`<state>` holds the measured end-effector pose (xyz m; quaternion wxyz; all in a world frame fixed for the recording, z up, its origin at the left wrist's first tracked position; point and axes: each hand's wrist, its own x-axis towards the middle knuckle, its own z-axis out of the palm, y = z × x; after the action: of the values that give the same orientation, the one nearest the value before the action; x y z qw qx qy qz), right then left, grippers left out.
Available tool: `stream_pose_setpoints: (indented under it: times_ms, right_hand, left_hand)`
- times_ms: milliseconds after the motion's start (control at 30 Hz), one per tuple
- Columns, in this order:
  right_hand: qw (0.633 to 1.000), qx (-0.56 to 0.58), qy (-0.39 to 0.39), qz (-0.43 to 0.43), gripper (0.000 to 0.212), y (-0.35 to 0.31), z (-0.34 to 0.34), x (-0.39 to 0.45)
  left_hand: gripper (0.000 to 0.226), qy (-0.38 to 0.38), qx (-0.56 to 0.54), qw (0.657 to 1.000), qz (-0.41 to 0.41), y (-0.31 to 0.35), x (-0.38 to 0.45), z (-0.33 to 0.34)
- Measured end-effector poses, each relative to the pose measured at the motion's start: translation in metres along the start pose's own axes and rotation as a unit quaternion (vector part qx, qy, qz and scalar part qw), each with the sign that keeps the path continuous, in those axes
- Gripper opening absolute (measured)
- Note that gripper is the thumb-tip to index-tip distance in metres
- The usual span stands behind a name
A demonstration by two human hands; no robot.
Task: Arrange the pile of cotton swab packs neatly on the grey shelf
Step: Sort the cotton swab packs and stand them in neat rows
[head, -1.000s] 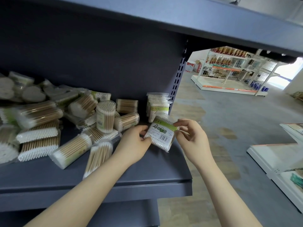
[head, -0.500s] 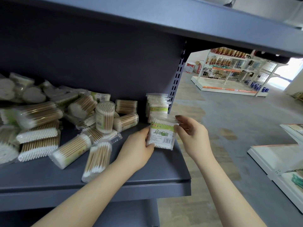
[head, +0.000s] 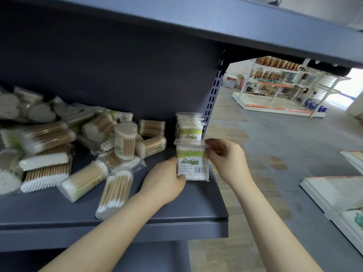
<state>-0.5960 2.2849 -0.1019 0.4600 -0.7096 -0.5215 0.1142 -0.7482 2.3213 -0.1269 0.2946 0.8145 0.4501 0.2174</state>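
The left hand (head: pixel 167 179) grips the lower left edge of a clear swab pack (head: pixel 192 160), fingers and thumb curled round it, while the right hand (head: pixel 228 156) pinches the pack's upper right rim. The pack stands upright near the right end of the grey shelf (head: pixel 176 211), its long axis vertical and its label facing the front edge. The label has a green band, large green Chinese characters, small print too fine to read, and a barcode at the lower right.

Just behind it, against the back panel, stands a second pack (head: pixel 189 126) of the same kind, also upright, with the same green label showing.

To the left, a loose pile of packs (head: pixel 64 150) spreads toward the shelf's left end, most lying on their sides at mixed angles; one round tub (head: pixel 125 140) stands upright among them.
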Motion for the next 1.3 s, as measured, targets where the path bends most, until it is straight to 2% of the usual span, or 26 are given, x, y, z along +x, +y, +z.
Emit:
stream_pose_setpoints:
  times_ms: [200, 333, 500, 667, 833, 1033, 1300]
  right_hand:
    - [0.999, 0.023, -0.037, 0.009, 0.032, 0.011, -0.002, 0.008]
    - [0.999, 0.030, -0.040, -0.005, 0.023, 0.019, -0.003, 0.013]
    - [0.998, 0.057, -0.020, -0.012, 0.028, 0.031, 0.005, 0.019]
    - [0.998, 0.040, -0.005, -0.055, 0.027, 0.037, 0.017, 0.030]
    - [0.996, -0.015, 0.014, -0.081, 0.024, 0.042, 0.023, 0.049]
    - [0.993, -0.048, 0.018, -0.108, 0.032, 0.049, 0.029, 0.059]
    - [0.976, -0.158, 0.010, -0.152, 0.044, 0.064, 0.042, 0.066]
  left_hand:
    - [0.024, 0.009, 0.023, 1.000, -0.001, -0.001, 0.006, 0.001]
    - [0.047, 0.030, 0.111, 0.993, -0.021, -0.006, 0.014, 0.001]
    - [0.062, 0.080, 0.181, 0.980, -0.016, -0.011, 0.022, 0.000]
    - [0.053, 0.092, 0.217, 0.972, -0.020, -0.011, 0.029, -0.003]
    - [0.040, 0.072, 0.249, 0.966, 0.011, -0.018, 0.036, -0.006]
    - [0.040, 0.073, 0.277, 0.958, 0.023, -0.020, 0.048, -0.005]
    - [0.041, 0.083, 0.281, 0.956, 0.023, -0.020, 0.052, -0.008]
